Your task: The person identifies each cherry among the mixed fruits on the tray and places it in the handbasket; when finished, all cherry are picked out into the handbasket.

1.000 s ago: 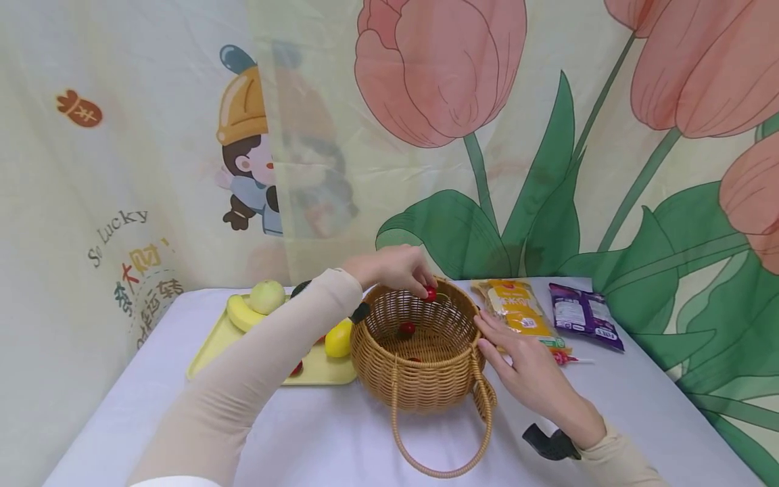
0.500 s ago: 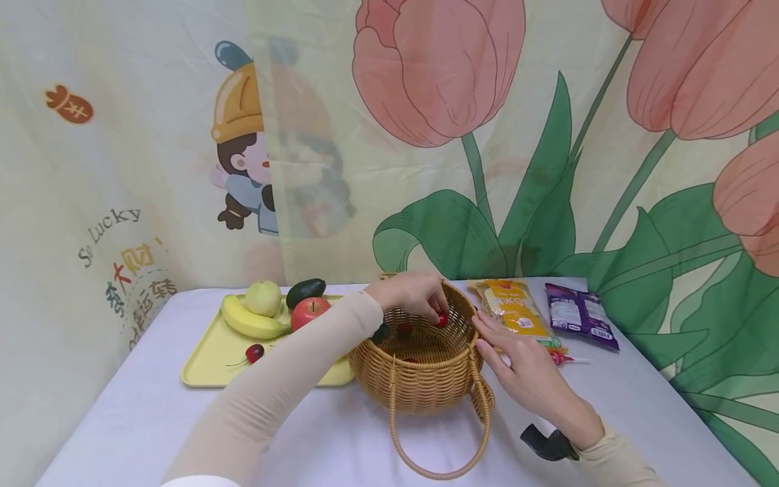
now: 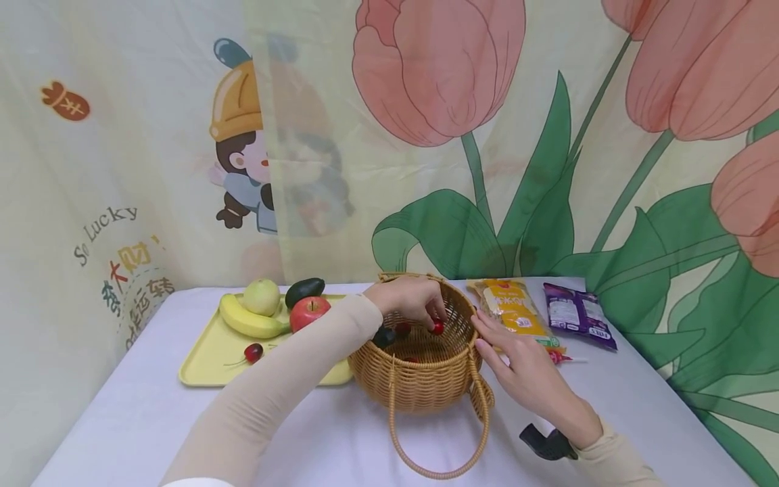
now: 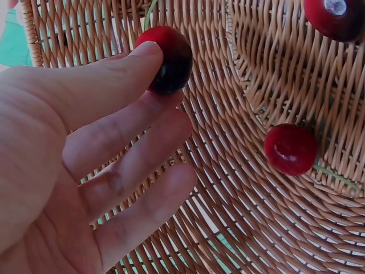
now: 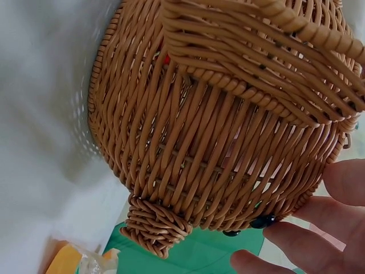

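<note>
My left hand [image 3: 409,297] reaches down into a round wicker basket [image 3: 420,392]. Between thumb and index finger it pinches a dark red cherry [image 4: 168,60] with a green stem, while its other fingers stay spread. Two more cherries show in the basket in the left wrist view: one cherry [image 4: 290,149] at mid-right, another cherry [image 4: 336,20] in the top corner. On the basket's right rim my right hand [image 3: 523,358] rests with fingers extended; the right wrist view shows its fingertips at the rim beside the woven side. The basket's handle [image 3: 439,475] hangs down at the front.
Left of the basket, a yellow tray [image 3: 197,368] bears a banana [image 3: 249,321], a pale green fruit [image 3: 262,297], an avocado [image 3: 304,291], an apple [image 3: 309,312] and a cherry [image 3: 253,352]. To the right lie an orange snack bag [image 3: 514,308], a purple bag [image 3: 578,314] and a lollipop [image 3: 560,357].
My left hand has lowered the pinched cherry from near the basket's far rim down inside it. More of the tray shows now. The right hand keeps its place on the rim.
</note>
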`<action>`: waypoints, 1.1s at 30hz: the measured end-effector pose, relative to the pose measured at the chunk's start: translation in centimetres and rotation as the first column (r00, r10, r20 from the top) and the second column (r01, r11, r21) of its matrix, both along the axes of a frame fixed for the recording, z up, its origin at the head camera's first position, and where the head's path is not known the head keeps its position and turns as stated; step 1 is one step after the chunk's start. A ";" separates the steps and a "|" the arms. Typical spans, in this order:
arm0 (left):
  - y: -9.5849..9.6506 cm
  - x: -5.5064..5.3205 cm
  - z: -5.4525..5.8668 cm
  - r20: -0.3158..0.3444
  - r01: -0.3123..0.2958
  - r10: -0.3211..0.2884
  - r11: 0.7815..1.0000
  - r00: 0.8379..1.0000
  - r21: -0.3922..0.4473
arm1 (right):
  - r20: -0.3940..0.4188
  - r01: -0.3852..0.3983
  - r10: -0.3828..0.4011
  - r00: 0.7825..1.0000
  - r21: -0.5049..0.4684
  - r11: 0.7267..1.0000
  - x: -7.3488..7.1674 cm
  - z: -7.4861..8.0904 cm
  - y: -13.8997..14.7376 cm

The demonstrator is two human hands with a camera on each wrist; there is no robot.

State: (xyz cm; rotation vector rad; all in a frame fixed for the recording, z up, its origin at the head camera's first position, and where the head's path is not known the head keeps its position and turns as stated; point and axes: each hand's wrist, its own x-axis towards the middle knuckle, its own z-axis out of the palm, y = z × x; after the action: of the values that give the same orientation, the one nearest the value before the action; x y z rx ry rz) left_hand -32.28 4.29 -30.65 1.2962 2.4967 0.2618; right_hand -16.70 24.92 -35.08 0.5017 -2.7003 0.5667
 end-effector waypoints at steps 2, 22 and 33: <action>0.0 0.1 -0.1 -0.006 -0.003 0.003 1.000 1.000 -0.001 | 0.000 0.003 -0.003 1.000 0.001 1.000 0.0 -0.1 0.0; 0.1 0.6 0.1 -0.010 -0.013 0.013 1.000 1.000 0.002 | 0.016 0.012 -0.012 1.000 0.005 1.000 0.2 0.0 -0.2; 1.2 0.5 0.5 -0.050 0.058 -0.058 0.998 0.997 -0.004 | 0.012 0.013 -0.013 1.000 0.003 1.000 0.1 0.0 -0.1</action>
State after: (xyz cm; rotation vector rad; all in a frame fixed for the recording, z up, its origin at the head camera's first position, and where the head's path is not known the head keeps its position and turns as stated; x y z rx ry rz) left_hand -31.76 5.54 -30.15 1.3882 2.4943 0.2150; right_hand -16.55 24.83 -35.05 0.4819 -2.7143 0.5644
